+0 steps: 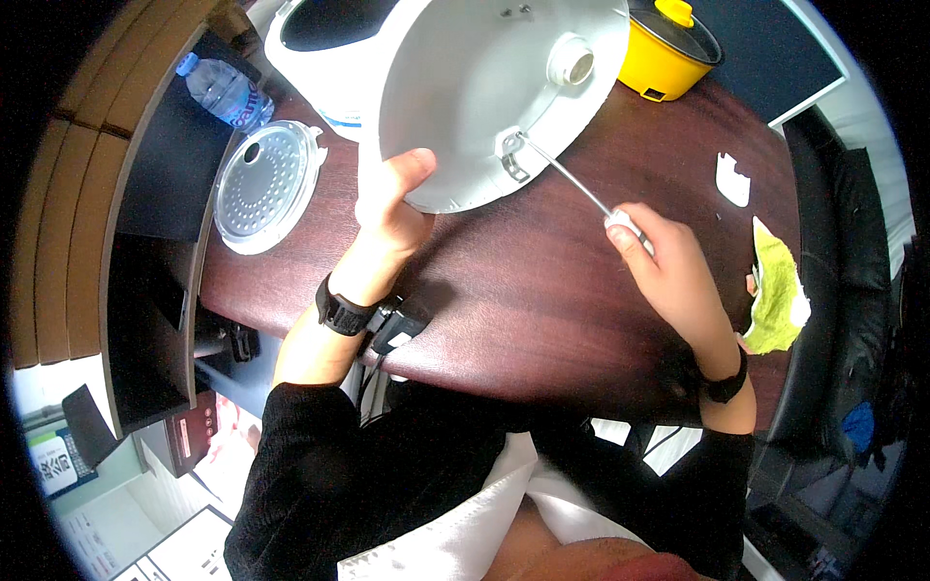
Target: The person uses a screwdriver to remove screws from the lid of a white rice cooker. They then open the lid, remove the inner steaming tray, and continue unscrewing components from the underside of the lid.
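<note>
My left hand [395, 201] grips the lower left rim of a large white round plastic shell [450, 102], with the thumb on the near edge and the fingers hidden behind. The shell is tilted so that its hollow inside faces me. It has a round white collar [572, 60] and a small bracket with a metal part [513, 167]. My right hand [664, 254] is closed round the pale handle of a screwdriver [572, 180]. Its long metal shaft slants up to the left, and the tip meets the bracket. Whether it sits in a screw is too small to tell.
Behind the shell stands a white appliance body [320, 82]. A perforated round lid [269, 189] and a water bottle [228, 92] are at left. A yellow pot [668, 58], a white plastic piece [733, 180] and a green cloth [778, 295] are at right.
</note>
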`<action>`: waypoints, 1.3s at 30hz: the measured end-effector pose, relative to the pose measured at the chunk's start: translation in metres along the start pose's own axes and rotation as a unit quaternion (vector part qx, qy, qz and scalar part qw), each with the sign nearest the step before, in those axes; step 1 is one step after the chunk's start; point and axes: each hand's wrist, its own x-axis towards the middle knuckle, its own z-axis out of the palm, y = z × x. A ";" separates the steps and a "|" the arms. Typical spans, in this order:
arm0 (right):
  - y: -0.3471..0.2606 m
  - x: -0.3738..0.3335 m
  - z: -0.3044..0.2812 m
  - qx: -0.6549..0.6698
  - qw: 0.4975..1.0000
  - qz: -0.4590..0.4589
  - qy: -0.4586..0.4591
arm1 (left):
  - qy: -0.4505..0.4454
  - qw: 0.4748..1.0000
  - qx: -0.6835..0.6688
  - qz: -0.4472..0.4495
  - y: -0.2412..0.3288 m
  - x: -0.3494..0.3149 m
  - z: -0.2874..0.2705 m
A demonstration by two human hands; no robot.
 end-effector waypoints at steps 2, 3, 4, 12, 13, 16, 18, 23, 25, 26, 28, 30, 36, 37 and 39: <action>-0.011 -0.001 -0.003 0.223 0.946 0.182 -0.149 | 0.012 1.000 -0.026 0.004 0.003 0.001 0.000; -0.012 -0.002 -0.001 0.294 0.923 0.191 -0.161 | 0.018 0.999 -0.028 0.017 0.003 0.002 0.001; -0.013 -0.004 0.003 0.363 0.894 0.199 -0.171 | 0.024 0.999 -0.031 0.031 0.002 0.002 0.002; -0.018 -0.005 0.013 0.503 0.810 0.234 -0.190 | 0.025 0.998 -0.037 0.033 -0.007 -0.003 0.001; -0.016 -0.005 0.014 0.470 0.835 0.216 -0.190 | 0.022 0.998 -0.051 0.023 -0.008 -0.004 -0.001; -0.009 -0.001 0.011 0.371 0.893 0.179 -0.182 | 0.010 0.997 -0.078 0.024 -0.007 -0.005 0.001; -0.004 0.004 0.006 0.252 0.946 0.156 -0.133 | 0.003 0.996 -0.085 0.023 -0.008 -0.004 0.001; -0.007 0.005 0.000 0.021 1.000 0.011 -0.016 | -0.001 0.999 -0.047 0.017 -0.011 -0.002 -0.007; -0.007 0.004 -0.002 0.007 1.000 0.005 -0.021 | 0.009 0.998 -0.045 0.031 -0.006 -0.002 0.002; -0.006 0.003 -0.003 0.118 0.987 0.073 -0.078 | 0.015 0.998 -0.044 0.038 -0.004 -0.002 0.005; -0.005 0.000 -0.003 0.332 0.903 0.203 -0.184 | 0.027 0.997 -0.066 0.027 -0.007 -0.001 0.003; -0.010 -0.003 0.003 0.428 0.860 0.202 -0.189 | 0.033 0.996 -0.075 0.026 -0.009 -0.002 0.002; -0.016 -0.003 0.014 0.447 0.849 0.209 -0.190 | 0.016 0.996 -0.078 0.029 -0.012 -0.007 -0.001; -0.011 -0.002 0.014 0.428 0.860 0.199 -0.194 | 0.012 0.997 -0.079 0.024 -0.011 -0.008 -0.002; -0.008 0.001 0.014 0.336 0.912 0.162 -0.170 | 0.014 0.997 -0.077 0.016 -0.009 -0.009 -0.002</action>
